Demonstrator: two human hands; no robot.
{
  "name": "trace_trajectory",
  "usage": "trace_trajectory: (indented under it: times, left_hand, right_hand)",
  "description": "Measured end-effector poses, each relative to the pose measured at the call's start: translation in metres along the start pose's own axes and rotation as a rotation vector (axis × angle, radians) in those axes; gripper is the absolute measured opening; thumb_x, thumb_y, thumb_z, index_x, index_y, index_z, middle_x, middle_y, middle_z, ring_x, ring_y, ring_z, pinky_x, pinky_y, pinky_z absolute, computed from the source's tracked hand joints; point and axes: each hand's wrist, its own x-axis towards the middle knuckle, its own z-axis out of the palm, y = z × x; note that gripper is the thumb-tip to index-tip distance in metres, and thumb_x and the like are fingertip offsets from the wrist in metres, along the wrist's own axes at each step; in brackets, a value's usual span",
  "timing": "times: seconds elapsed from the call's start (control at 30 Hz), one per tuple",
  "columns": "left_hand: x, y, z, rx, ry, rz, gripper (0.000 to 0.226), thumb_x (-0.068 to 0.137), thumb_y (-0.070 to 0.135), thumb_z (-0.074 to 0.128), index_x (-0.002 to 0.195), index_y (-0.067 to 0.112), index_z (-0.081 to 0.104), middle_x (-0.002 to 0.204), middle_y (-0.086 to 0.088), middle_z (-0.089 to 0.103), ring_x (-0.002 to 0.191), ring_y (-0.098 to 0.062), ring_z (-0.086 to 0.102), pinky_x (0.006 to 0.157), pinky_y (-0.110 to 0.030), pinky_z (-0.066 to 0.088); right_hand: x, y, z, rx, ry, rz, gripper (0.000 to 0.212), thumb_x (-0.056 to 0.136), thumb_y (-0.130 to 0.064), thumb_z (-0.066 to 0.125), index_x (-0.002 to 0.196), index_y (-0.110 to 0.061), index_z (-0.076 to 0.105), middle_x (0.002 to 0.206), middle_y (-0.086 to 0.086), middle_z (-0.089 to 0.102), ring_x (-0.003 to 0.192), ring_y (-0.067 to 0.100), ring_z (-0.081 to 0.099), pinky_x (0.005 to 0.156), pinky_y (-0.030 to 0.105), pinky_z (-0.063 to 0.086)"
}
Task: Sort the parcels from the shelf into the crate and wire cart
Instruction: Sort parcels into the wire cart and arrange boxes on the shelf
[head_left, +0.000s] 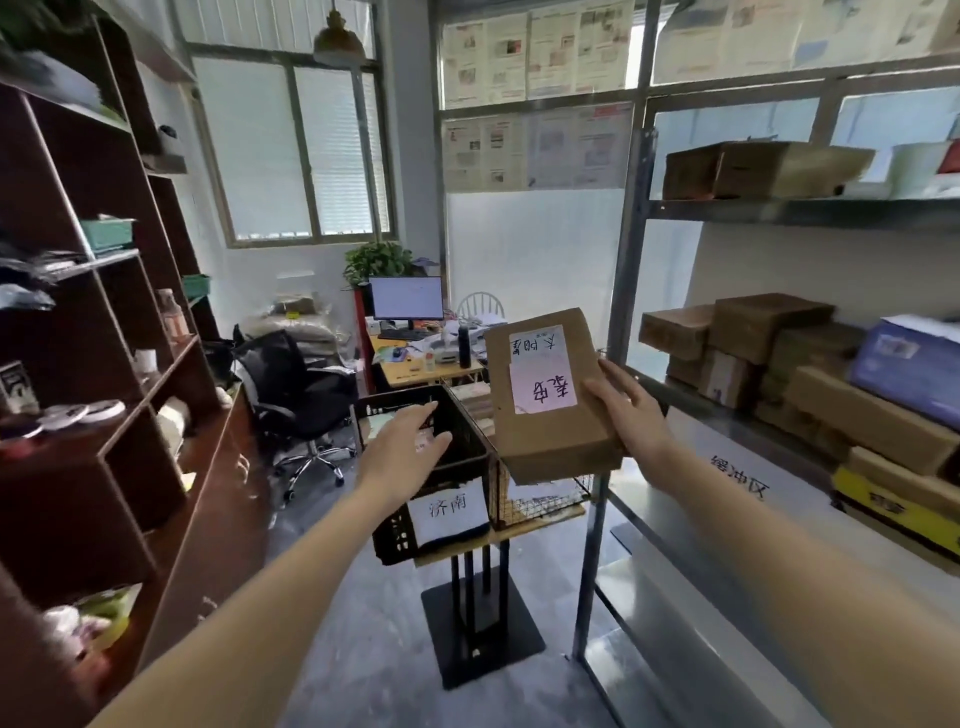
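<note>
Head view: a flat brown cardboard parcel (550, 395) with a handwritten label was gripped by the right hand (631, 402) above the wire cart (540, 501).
The left hand (410, 441) was held spread and empty over the black plastic crate (457, 467); sorting was judged under way, with the label to be read before the drop.

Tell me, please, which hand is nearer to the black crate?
Left. The left hand reaches out open just over the black crate; the right hand holds the parcel off to its right.

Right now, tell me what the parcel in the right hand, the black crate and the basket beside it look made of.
Parcel: brown matte cardboard, apparently, with a white paper label stuck on.
Black crate: probably moulded plastic, judging by its slotted, lattice-like walls and dull finish.
Wire basket: thin metal mesh, seemingly, since you can see through its grid.
</note>
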Motion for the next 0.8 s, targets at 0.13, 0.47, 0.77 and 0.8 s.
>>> trace_trajectory:
  times: [0.13,0.47,0.77,0.8]
  left_hand:
    - [0.078,-0.011,0.019,0.031,0.019,-0.044,0.056,0.100,0.050,0.055,0.152,0.035,0.041,0.157,0.012,0.039,0.141,-0.016,0.042,0.111,-0.043,0.042]
    - [0.250,-0.069,0.077,0.079,-0.032,-0.066,0.059,0.100,0.052,0.053,0.154,0.034,0.039,0.159,0.010,0.037,0.144,-0.020,0.040,0.110,-0.042,0.042]
    - [0.444,-0.142,0.163,0.055,-0.167,-0.054,0.059,0.101,0.053,0.051,0.155,0.032,0.038,0.161,0.009,0.034,0.143,-0.021,0.041,0.108,-0.042,0.044]
    - [0.464,-0.149,0.172,0.053,-0.180,-0.054,0.059,0.102,0.052,0.051,0.155,0.031,0.038,0.161,0.009,0.034,0.143,-0.020,0.041,0.108,-0.041,0.044]
  right_hand:
    - [0.099,0.002,0.006,-0.066,-0.031,-0.030,0.056,0.092,-0.052,0.066,0.145,-0.049,0.046,0.128,0.000,0.060,0.113,0.023,0.060,0.105,0.048,0.049]
    - [0.296,0.032,0.031,-0.098,-0.009,-0.014,0.056,0.096,-0.045,0.065,0.149,-0.042,0.047,0.136,0.004,0.055,0.121,0.030,0.058,0.104,0.048,0.050]
    - [0.483,0.086,0.068,-0.185,0.043,0.077,0.049,0.095,-0.042,0.066,0.143,-0.042,0.053,0.123,0.004,0.068,0.103,0.022,0.067,0.081,0.032,0.055]
    - [0.500,0.092,0.072,-0.208,0.043,0.093,0.046,0.096,-0.042,0.066,0.140,-0.042,0.054,0.116,0.000,0.069,0.098,0.018,0.067,0.078,0.028,0.054]
